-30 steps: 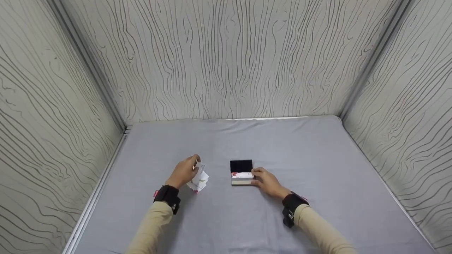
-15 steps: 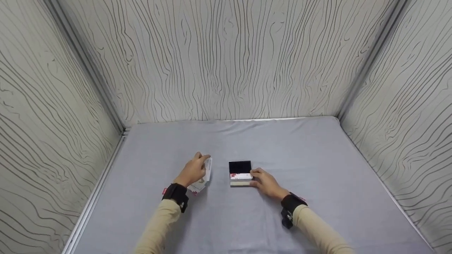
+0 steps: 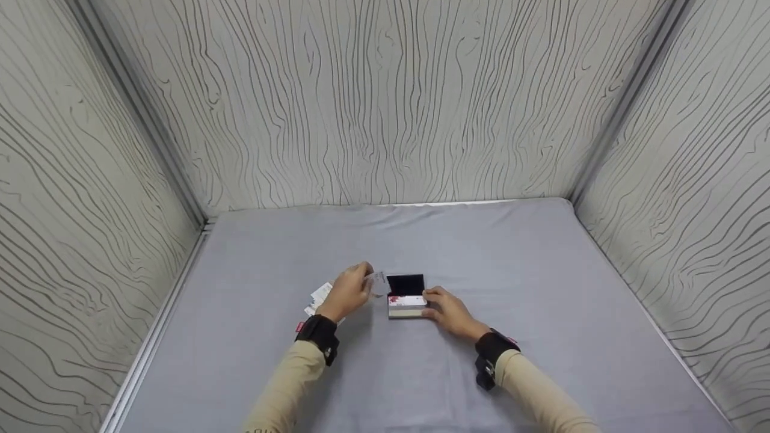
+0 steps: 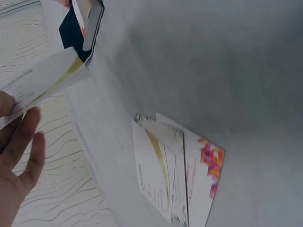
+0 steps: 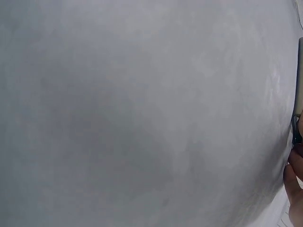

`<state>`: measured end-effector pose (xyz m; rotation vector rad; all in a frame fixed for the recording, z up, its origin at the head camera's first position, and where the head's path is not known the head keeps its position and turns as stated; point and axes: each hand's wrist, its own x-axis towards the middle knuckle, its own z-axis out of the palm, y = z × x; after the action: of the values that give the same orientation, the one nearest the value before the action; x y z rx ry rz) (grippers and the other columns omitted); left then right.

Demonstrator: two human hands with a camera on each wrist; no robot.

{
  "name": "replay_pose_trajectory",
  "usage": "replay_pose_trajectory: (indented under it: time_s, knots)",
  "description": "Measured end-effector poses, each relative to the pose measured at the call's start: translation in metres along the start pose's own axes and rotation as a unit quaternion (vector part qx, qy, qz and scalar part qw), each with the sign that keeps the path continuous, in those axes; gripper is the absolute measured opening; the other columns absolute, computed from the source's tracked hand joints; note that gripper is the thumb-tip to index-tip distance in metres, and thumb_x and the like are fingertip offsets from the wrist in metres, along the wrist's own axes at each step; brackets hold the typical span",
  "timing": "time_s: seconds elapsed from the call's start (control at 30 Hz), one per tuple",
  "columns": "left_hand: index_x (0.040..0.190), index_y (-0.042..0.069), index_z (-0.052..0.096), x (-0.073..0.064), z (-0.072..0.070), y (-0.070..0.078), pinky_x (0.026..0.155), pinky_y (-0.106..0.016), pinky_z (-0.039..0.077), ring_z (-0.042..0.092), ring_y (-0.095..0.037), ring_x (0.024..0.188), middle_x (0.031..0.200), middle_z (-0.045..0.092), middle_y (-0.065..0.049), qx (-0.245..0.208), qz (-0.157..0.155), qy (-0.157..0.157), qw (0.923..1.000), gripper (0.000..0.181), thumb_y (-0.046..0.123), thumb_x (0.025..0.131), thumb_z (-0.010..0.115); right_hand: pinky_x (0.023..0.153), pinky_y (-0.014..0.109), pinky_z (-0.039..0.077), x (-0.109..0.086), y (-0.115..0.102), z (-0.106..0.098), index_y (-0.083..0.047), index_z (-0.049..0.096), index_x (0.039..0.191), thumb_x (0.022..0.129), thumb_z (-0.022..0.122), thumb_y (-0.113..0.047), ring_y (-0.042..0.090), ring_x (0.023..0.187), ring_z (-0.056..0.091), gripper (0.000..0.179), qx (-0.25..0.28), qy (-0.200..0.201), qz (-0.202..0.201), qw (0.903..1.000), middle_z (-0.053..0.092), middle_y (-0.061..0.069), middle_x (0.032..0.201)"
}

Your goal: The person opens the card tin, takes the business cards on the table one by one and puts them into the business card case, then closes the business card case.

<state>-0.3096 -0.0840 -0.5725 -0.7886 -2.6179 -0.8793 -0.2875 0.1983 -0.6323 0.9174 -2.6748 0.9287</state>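
Observation:
My left hand [image 3: 348, 291] pinches a white business card [image 4: 45, 78] with a gold curve on it, raised just left of the card case. The card case [image 3: 406, 284] stands with its dark lid up, and a stack of cards [image 3: 409, 300] with a red pattern on top fills it. My right hand [image 3: 451, 311] grips the case's right side between thumb and fingers. Several loose business cards [image 4: 177, 175] lie overlapped on the table below my left hand; in the head view that hand partly covers them. The right wrist view catches only fingertips and an edge of the case.
A grey cloth [image 3: 481, 252] with faint creases covers the table. Wood-grain patterned panels [image 3: 385, 108] rise behind it and on both sides. A metal rail [image 3: 157, 328] runs along the left edge.
My left hand has lifted a card off the loose cards and carried it right, up to the case. My right hand stays on the case.

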Motion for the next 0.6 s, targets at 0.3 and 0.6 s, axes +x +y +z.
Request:
replay_pose_trajectory:
  time_s: [0.3, 0.6]
  knots:
    - [0.136, 0.007, 0.053, 0.002, 0.017, 0.003, 0.089, -0.045, 0.05, 0.062, -0.031, 0.101, 0.111, 0.062, -0.014, -0.009, 0.036, -0.002, 0.9993, 0.06, -0.017, 0.081, 0.057, 0.096, 0.053, 0.044, -0.002, 0.0, -0.001, 0.011, 0.059, 0.119, 0.089, 0.071, -0.012, 0.041, 0.113, 0.058, 0.039, 0.018, 0.012, 0.008, 0.9997, 0.06, 0.024, 0.12]
    - [0.126, 0.01, 0.055, 0.002, 0.033, 0.006, 0.08, -0.044, 0.053, 0.065, -0.03, 0.09, 0.098, 0.068, -0.015, -0.048, 0.009, -0.015, 0.9987, 0.042, -0.008, 0.088, 0.06, 0.101, 0.053, 0.04, -0.001, 0.001, 0.003, 0.009, 0.054, 0.124, 0.09, 0.071, -0.012, 0.04, 0.118, 0.054, 0.043, 0.028, 0.006, 0.05, 0.9984, 0.057, 0.024, 0.123]
